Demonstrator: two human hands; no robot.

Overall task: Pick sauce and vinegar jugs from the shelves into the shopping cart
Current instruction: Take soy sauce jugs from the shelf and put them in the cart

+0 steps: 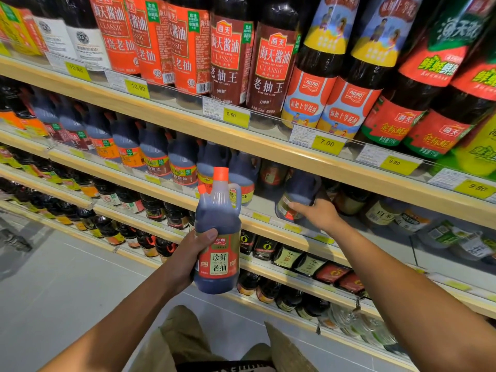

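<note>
Gripping dark soy sauce jug (218, 232) with left hand (188, 260), clasping shelved jug (296, 196) with right hand (320, 214) mid-pick; next, lift clear.

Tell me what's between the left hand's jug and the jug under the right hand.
In the head view, mostly bare grey shelf board separates the orange-capped dark sauce jug from the dark shelf jug; a yellow price tag fronts it.

Bare shelf gap (264, 204) left of the jug (299, 187) (shelf board (268, 151) close overhead).

珍鲜老抽 on jug (218, 220); 7.00 on tag (328, 144)
</note>
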